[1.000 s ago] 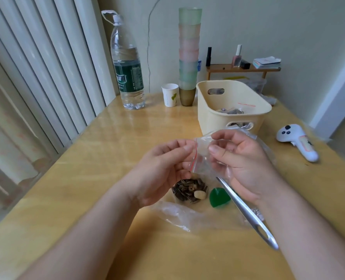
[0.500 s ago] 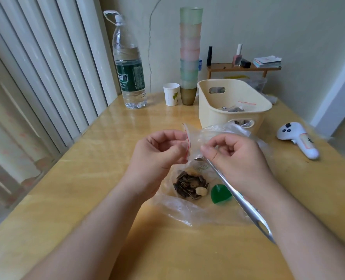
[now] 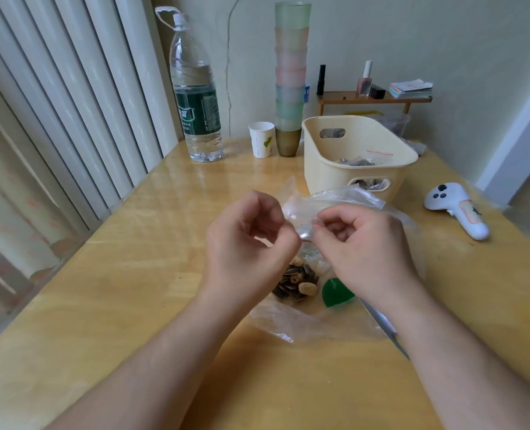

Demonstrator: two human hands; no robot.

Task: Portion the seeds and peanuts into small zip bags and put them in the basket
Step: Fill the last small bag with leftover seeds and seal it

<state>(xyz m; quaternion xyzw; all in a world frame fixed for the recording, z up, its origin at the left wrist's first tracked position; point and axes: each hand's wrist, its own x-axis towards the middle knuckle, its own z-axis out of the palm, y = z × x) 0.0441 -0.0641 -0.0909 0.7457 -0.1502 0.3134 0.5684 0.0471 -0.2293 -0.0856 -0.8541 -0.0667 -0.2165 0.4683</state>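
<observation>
Curled fingers of the left hand (image 3: pixel 251 240) and right hand (image 3: pixel 366 243) pinch the small zip bag (image 3: pixel 304 231) by its red-lined mouth, above the seeds and peanuts (image 3: pixel 294 282) on clear plastic on the wooden table (image 3: pixel 117 290). Both hands have drawn closer together and curled tighter than a second ago. The cream basket (image 3: pixel 359 150), holding filled bags, stands behind; a white controller (image 3: pixel 456 212) lies to the right.

Lighting: soft, even daylight, moderately bright.
Sheen on the surface (image 3: pixel 176 193) far left; faint shadows; wide-angle bending at edges; hands (image 3: pixel 251 243) slightly motion-blurred.
</observation>
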